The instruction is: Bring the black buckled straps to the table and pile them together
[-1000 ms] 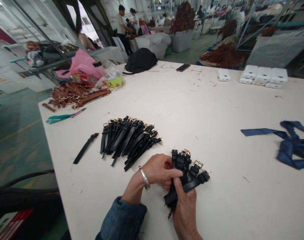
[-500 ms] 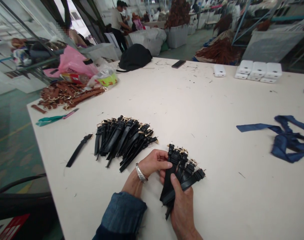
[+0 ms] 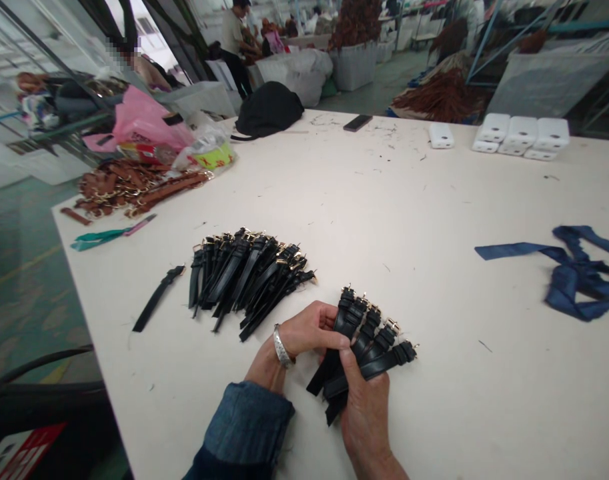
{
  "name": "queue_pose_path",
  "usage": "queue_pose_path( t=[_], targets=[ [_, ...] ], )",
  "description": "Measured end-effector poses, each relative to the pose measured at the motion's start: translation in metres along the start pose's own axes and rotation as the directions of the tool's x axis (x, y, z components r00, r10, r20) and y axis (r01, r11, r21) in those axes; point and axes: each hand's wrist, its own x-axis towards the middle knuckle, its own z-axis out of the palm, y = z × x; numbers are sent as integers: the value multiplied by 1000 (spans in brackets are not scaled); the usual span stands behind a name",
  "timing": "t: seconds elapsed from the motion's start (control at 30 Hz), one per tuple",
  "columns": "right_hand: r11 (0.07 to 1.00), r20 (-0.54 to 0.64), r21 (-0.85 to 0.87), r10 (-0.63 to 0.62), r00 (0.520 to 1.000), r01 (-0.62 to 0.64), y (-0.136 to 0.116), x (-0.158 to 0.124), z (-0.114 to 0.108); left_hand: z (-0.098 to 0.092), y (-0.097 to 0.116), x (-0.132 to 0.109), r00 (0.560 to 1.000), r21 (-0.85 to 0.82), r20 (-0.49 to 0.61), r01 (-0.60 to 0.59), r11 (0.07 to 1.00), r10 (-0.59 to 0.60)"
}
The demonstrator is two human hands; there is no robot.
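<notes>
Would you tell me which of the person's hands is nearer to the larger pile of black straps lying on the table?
Left. The left hand sits just beside the pile of black straps; the right hand is farther off, lower right.

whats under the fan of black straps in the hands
The black buckle straps rest on the bare white table, pinched by the left hand and right hand. Their lower ends, and anything beneath them, are covered.

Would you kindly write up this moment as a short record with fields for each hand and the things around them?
left hand: fingers closed on the fanned bunch of black straps
right hand: grips the same bunch from below, thumb on top
near left: pile of black straps, one single strap apart
far left: brown straps, pink bag
right: blue ribbon
far edge: white boxes, phone
surface: white table
</notes>
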Motion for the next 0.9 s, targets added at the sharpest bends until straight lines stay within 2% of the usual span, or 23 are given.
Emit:
queue_pose_path(
  t=[0.1,0.27,0.4,0.47,0.57,0.63,0.73,0.8,0.9],
  targets=[
    [1000,23,-8,0,1000,0,-3,-2,1,1,-2,1,1000,-40,-12,3,999,-3],
    [999,-8,14,30,1000,-30,-7,-4,4,2,-2,3,997,-208,-31,-75,975,71],
    [987,84,137,72,994,-83,-8,-4,7,2,-3,2,998,-322,-67,-19,947,-3],
    [982,101,169,70,992,-86,-10,-3,9,2,-3,2,997,-350,-72,-27,936,1],
    [981,105,175,62,992,-80,-10,-3,9,3,-1,0,1000,-363,-4,14,932,-16],
    [983,97,165,59,994,-75,-8,-2,8,6,2,0,999,-324,7,41,945,-41],
    [988,41,126,87,995,-91,-2,-1,4,14,9,-1,991,-160,-120,45,986,-65],
    [989,18,106,106,994,-107,2,-2,1,19,13,-1,978,-2,-207,38,999,-38],
    [991,30,76,106,994,-108,4,-3,-2,23,19,-3,968,143,-250,-1,990,37]
  ],
)
